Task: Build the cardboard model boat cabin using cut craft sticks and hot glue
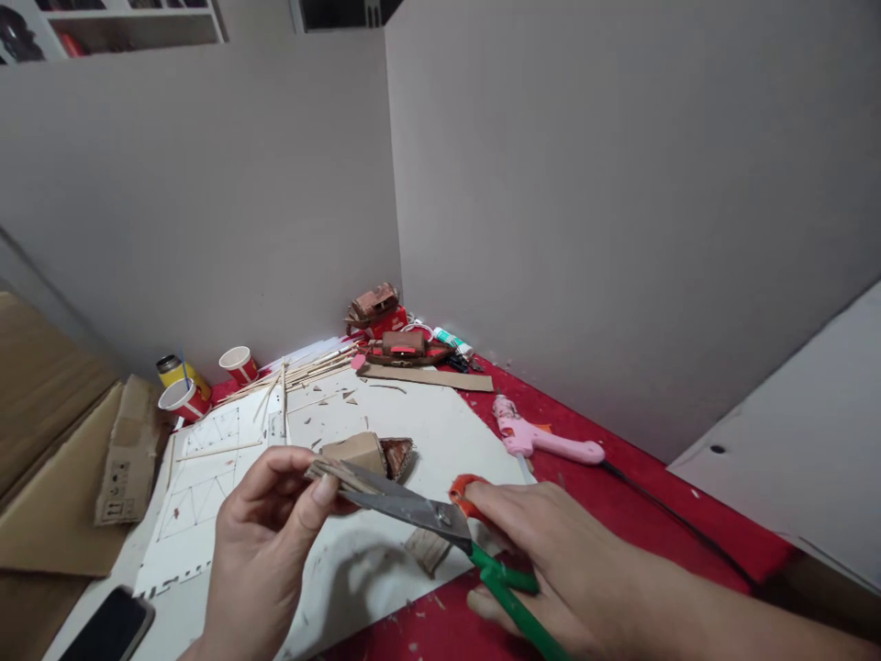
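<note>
Between the thumb and fingers of my left hand (272, 537) is a small brownish strip of cardboard (344, 476). My right hand (543, 542) grips scissors (440, 516) with green and orange handles. Their blades reach left and lie around the strip, close to my left fingertips. Just behind the blades, a small cardboard model (358, 450) with a brown pointed end rests on the white board. A loose grey-brown piece (428, 549) lies under the scissors.
A pink glue gun (551, 441) with a black cord lies on the red cloth (619, 514) at right. Brown model boats (403, 344), thin sticks (309, 372) and paper cups (238, 363) stand or lie farther back. Cardboard boxes (61, 477) and a phone (110, 629) are at left.
</note>
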Available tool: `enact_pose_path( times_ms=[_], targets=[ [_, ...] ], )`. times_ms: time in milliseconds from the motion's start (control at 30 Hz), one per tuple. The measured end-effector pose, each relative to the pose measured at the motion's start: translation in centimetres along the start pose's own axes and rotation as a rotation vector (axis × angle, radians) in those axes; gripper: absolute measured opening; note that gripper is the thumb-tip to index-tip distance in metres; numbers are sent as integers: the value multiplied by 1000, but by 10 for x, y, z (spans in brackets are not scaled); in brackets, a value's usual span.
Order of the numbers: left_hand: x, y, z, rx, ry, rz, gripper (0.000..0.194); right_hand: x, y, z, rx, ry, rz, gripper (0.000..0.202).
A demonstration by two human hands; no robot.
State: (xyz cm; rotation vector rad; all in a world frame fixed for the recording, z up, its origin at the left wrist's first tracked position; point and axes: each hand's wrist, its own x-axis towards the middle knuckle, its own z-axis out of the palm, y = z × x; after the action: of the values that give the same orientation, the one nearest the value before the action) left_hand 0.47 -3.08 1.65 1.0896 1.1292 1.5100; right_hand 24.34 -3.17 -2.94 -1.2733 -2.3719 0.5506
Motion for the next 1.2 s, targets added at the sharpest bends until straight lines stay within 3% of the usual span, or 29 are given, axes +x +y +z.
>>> enact_pose_path(
  times_ms=[100,200,433,867,1200],
  targets=[
    [-2,1,1,23,41,31,27,1,4,-2,-8,47,-28,32],
    [-1,2,-2,61,12,34,26,3,7,-3,-40,80,-38,34],
    [4,-7,-7,31,36,126,23,3,6,-7,-29,83,-52,37],
    [6,-11,-7,-19,-28,170,15,2,6,-3,135,-37,-23,30],
    [6,-10,-9,-3,9,137,21,1,0,-9,198,-156,42,30]
  ],
)
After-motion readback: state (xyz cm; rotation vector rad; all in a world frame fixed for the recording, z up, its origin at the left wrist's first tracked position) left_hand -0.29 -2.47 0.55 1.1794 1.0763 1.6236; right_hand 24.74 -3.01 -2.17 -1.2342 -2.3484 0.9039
